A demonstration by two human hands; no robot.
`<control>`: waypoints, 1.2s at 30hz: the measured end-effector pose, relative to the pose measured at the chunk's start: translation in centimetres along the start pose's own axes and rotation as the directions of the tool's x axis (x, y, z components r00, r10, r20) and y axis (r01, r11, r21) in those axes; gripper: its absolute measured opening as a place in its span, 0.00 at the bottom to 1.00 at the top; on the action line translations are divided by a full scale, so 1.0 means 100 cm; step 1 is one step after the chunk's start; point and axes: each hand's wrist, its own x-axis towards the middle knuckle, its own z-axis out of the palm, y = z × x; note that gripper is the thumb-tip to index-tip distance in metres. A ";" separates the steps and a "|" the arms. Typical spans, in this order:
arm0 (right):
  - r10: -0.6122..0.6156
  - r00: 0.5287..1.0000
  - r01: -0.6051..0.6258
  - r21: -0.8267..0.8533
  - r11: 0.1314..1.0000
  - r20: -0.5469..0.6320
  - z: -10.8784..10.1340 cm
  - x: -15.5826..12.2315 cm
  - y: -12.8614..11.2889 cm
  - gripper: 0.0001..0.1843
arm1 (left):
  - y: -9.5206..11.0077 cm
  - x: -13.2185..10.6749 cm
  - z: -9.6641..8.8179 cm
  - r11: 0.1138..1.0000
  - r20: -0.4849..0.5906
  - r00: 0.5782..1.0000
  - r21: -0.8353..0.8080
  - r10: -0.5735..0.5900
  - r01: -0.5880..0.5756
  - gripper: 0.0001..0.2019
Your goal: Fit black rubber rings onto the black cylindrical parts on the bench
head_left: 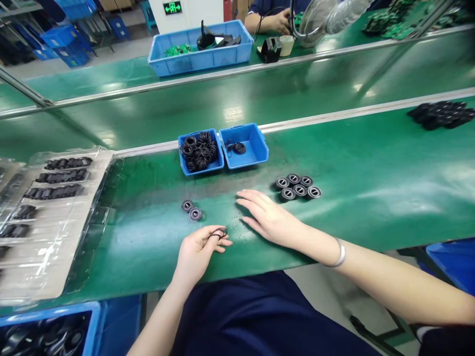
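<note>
My left hand (198,249) pinches a few thin black rubber rings (219,232) above the green tabletop, near the front edge. My right hand (265,215) rests low over the table with its fingers stretched out, and nothing shows in it. Just beyond the left hand sit two round black parts (195,213), side by side. To the right of my right hand stands a cluster of several similar round black parts (300,190), each with a light slot mark on top.
A blue bin (186,170) heaped with black rings touches a second blue bin (256,148) holding a few. Clear plastic trays (55,242) with black parts lie left. More black parts (441,114) sit far right. Behind the rail are a blue crate (202,62) and a co-worker's hand (280,22).
</note>
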 end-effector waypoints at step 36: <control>0.332 0.901 -0.428 0.690 0.584 0.278 -0.007 0.027 0.020 0.12 | 0.001 0.008 0.001 0.781 -0.043 0.879 0.481 0.475 -0.399 0.10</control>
